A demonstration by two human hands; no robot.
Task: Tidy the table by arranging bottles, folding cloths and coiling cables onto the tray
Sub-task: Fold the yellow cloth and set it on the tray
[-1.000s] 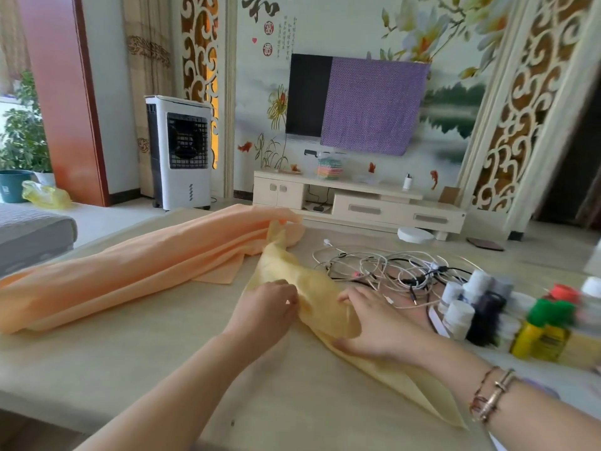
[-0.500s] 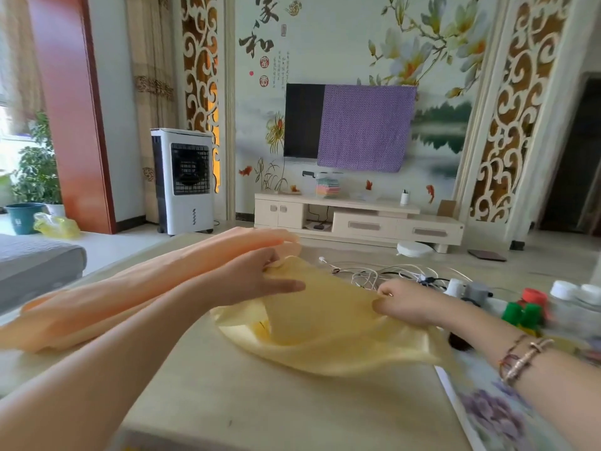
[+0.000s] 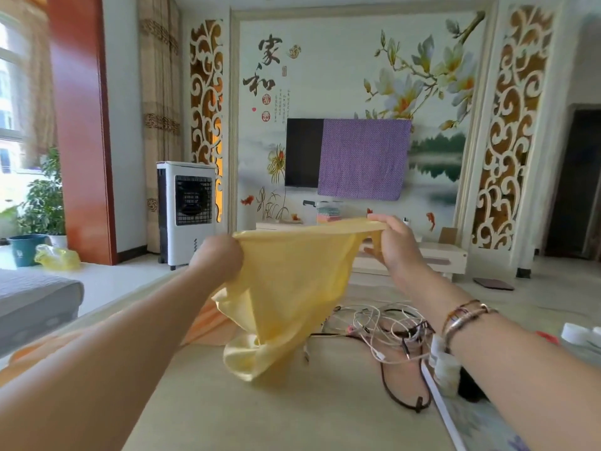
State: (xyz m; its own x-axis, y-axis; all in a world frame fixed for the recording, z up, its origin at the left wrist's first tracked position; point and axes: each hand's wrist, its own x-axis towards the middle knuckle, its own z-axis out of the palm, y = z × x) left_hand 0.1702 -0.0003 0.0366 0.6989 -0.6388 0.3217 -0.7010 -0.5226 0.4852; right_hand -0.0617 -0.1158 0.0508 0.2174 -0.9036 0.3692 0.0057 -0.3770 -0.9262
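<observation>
The table (image 3: 292, 415) bears an orange cloth (image 3: 208, 323) toward its left edge and tangled cables (image 3: 383, 323) mid-right. A tray (image 3: 468, 418) with bottles (image 3: 447, 369) sits at the right edge.

"家和" on the wall mural (image 3: 357, 76)

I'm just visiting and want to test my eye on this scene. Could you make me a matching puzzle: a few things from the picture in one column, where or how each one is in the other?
Things:
1. yellow cloth
2. cables
3. orange cloth
4. white bottles

States:
A. tangled on the table
B. standing on the tray's edge
C. held up by both hands
D. lying on the table behind the raised cloth

Pairs: 1-C, 2-A, 3-D, 4-B
</observation>
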